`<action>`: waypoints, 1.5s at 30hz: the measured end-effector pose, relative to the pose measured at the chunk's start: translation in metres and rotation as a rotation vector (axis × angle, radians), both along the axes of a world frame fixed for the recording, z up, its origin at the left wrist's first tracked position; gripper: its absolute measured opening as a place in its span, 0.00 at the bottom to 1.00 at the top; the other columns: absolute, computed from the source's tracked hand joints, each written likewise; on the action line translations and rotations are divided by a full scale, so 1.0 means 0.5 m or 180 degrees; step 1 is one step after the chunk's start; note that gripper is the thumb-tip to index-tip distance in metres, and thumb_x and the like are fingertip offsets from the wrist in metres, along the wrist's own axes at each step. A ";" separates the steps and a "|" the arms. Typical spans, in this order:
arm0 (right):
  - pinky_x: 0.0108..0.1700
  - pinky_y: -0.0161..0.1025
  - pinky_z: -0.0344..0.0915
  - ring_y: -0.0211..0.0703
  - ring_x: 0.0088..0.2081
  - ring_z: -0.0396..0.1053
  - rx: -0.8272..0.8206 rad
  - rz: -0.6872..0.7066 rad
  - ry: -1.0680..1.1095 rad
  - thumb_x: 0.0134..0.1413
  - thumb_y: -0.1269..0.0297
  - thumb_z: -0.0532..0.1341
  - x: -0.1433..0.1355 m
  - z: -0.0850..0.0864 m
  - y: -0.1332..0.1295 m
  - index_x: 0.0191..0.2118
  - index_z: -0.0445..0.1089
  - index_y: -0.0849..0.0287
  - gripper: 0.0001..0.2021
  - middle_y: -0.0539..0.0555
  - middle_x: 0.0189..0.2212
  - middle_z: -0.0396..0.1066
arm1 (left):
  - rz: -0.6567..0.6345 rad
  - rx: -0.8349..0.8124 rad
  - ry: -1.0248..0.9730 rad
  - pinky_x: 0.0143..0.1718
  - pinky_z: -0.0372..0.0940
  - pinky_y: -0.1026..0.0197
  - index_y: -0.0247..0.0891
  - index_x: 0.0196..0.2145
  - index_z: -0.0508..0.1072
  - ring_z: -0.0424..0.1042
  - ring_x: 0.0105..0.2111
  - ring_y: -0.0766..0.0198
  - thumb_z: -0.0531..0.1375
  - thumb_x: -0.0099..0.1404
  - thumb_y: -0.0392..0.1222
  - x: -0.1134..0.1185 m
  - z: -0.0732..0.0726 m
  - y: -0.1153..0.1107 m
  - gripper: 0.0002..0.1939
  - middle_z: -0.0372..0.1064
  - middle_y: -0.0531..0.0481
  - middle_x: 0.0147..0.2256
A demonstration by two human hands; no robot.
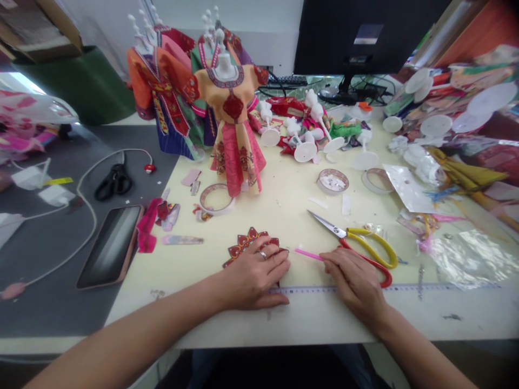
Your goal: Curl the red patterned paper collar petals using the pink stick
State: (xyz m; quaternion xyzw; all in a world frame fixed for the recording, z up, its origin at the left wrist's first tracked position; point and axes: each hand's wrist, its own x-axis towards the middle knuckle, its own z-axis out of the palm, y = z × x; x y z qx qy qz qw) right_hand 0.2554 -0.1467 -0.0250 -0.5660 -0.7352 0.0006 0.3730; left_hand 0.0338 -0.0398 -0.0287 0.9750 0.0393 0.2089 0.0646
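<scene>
**Paper costumes crowd a pale worktable**

The left hand (254,275) presses flat, fingers spread, on a red scalloped paper piece (246,244) near the table (284,216) edge. The right hand (353,282) pinches a pink strip (308,254) beside yellow-handled scissors (359,240). Dressed mannequins (231,108) stand behind, under a dark monitor (357,32).

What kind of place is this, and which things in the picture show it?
Probably a small craft workshop where doll costumes are made. Dressed doll stands are on the table, with scissors and rolls of tape beside them. The left hand presses on a red paper collar piece.
</scene>
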 end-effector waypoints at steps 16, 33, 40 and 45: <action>0.33 0.40 0.68 0.41 0.28 0.68 0.0110 -0.0231 0.0008 0.51 0.76 0.57 0.003 0.002 -0.003 0.37 0.69 0.62 0.08 0.53 0.24 0.70 | -0.0068 -0.0046 -0.0236 0.56 0.53 0.44 0.29 0.45 0.68 0.66 0.47 0.52 0.55 0.62 0.53 -0.008 -0.002 0.009 0.23 0.71 0.39 0.44; 0.39 0.40 0.67 0.45 0.32 0.72 0.0240 -0.0426 -0.0442 0.55 0.65 0.56 0.018 -0.016 -0.004 0.36 0.69 0.58 0.06 0.54 0.28 0.72 | -0.0008 0.0220 -0.0231 0.56 0.52 0.49 0.31 0.42 0.70 0.67 0.44 0.57 0.48 0.66 0.55 -0.009 0.010 0.007 0.24 0.73 0.45 0.41; 0.38 0.39 0.67 0.45 0.32 0.72 0.0239 -0.0476 -0.0423 0.55 0.65 0.57 0.018 -0.018 -0.004 0.36 0.69 0.60 0.06 0.55 0.28 0.72 | 0.0007 0.0207 -0.0288 0.55 0.53 0.50 0.32 0.40 0.71 0.69 0.40 0.60 0.51 0.66 0.53 -0.014 0.015 0.016 0.21 0.74 0.47 0.38; 0.40 0.39 0.66 0.44 0.34 0.71 0.0242 -0.0523 -0.0379 0.55 0.65 0.57 0.022 -0.020 -0.007 0.36 0.69 0.59 0.06 0.55 0.29 0.72 | 0.0997 0.0309 -0.0424 0.56 0.51 0.48 0.34 0.45 0.69 0.67 0.46 0.57 0.54 0.64 0.51 -0.074 0.071 0.045 0.19 0.72 0.46 0.43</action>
